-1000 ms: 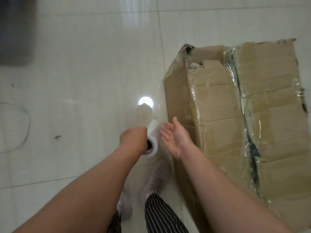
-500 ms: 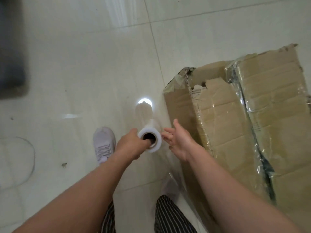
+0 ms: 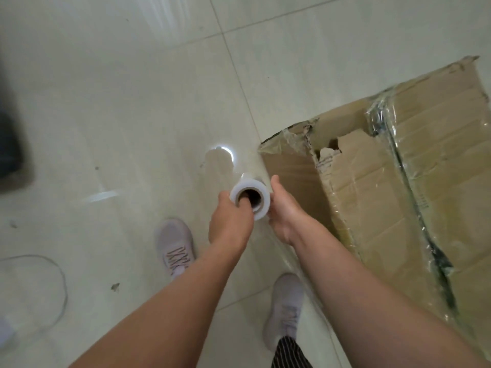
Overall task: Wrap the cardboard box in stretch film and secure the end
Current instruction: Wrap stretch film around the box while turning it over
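Observation:
A large worn cardboard box (image 3: 438, 187) stands on the floor at the right, its top and near side covered in clear stretch film, with a torn flap near its left corner. A white roll of stretch film (image 3: 251, 199) is held upright in front of me. My left hand (image 3: 229, 221) grips it with fingers pushed into the core from the near end. My right hand (image 3: 285, 211) lies against the roll's right side, fingers wrapped behind it. A clear sheet of film runs from the roll down toward the box's near side.
Glossy pale floor tiles (image 3: 132, 115) lie all around, with a bright light reflection (image 3: 224, 151) past the roll. My two grey shoes (image 3: 175, 248) stand below the hands. A dark object (image 3: 10, 144) sits at the left edge. A thin wire loop (image 3: 61, 274) lies at lower left.
My right hand, held open and apart from the roll before, has closed in against its right side. The roll has tilted upright toward me, and I have stepped back along the box.

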